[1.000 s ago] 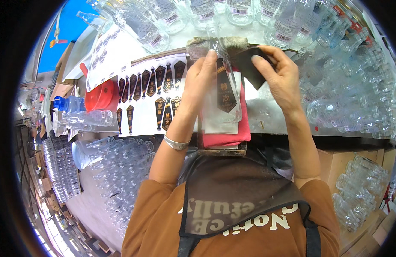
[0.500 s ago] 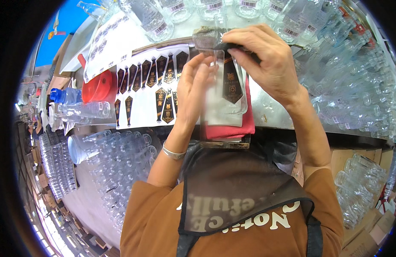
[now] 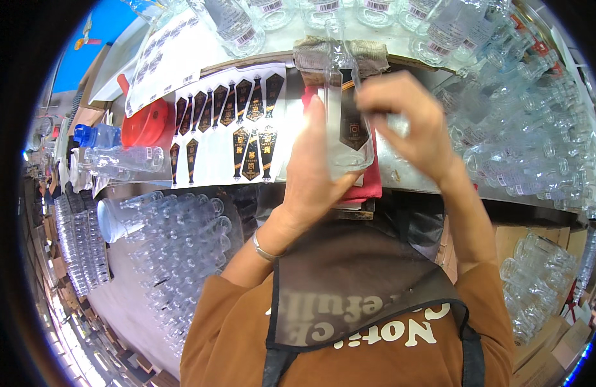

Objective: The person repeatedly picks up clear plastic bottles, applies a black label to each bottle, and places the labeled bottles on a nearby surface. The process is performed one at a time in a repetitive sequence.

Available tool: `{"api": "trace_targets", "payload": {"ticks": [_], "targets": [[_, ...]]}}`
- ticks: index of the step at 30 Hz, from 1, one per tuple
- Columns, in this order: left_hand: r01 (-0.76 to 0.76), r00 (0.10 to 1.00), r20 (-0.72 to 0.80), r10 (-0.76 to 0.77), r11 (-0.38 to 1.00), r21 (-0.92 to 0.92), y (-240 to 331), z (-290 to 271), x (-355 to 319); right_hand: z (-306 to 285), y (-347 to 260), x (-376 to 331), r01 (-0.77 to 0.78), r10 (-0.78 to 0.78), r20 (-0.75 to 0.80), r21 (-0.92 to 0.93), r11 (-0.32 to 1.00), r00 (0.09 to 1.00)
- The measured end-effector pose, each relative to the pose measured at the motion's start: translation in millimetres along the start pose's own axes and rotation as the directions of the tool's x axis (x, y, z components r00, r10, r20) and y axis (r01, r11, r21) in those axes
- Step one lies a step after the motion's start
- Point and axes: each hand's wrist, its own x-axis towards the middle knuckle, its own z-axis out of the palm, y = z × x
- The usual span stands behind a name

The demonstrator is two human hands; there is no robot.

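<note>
A clear glass bottle (image 3: 351,157) lies before me with its neck pointing away. Its neck rests over a rolled grey-brown cloth (image 3: 370,54). A dark tie-shaped label (image 3: 353,122) with an orange stripe sits on the bottle's upper face. My left hand (image 3: 314,164) grips the bottle along its left side, thumb by the base. Beside the label's upper right edge is my right hand (image 3: 404,116), fingers bent and smeared by motion; whether they touch the bottle I cannot tell. Red cloth (image 3: 373,184) shows beneath the bottle.
A white sheet of dark tie-shaped labels (image 3: 214,148) lies left of the bottle. Beyond it are a red plastic dipper (image 3: 143,126) and a blue-capped bottle (image 3: 101,137). Glass bottles (image 3: 375,13) line the far side; many more (image 3: 524,148) crowd the right. Crated bottles (image 3: 175,238) stand lower left.
My left hand has moved down and closed around the bottle's lower left side. My right hand has shifted down and right from the neck, exposing more of the label and the cloth roll.
</note>
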Motion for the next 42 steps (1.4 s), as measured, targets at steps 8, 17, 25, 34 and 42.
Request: {"api": "trace_targets", "payload": {"ticks": [8, 17, 25, 34, 42], "targets": [[0.193, 0.981, 0.121, -0.151, 0.796, -0.574, -13, -4, -4, -4, -3, -61, -0.734, 0.717, 0.292, 0.520, 0.436, 0.633], [-0.004, 0.993, 0.115, 0.013, 0.997, -0.080, -28, -12, -17, 11, -52, -41, -0.665, 0.658, 0.150, -0.008, 0.747, 0.738], [0.089, 0.962, -0.272, 0.007, 0.935, 0.342, -158, -115, 54, -9, -35, -53, -0.757, 0.764, 0.041, -0.112, 0.644, 0.644], [0.418, 0.898, -0.243, -0.366, 0.540, 0.730, -259, -210, 112, 6, -27, -43, -0.687, 0.683, -0.079, -0.040, 0.726, 0.726], [0.118, 0.985, -0.172, 0.005, 0.708, 0.697, -229, -205, 67, 6, -19, -43, -0.639, 0.635, -0.071, -0.092, 0.764, 0.769]]}}
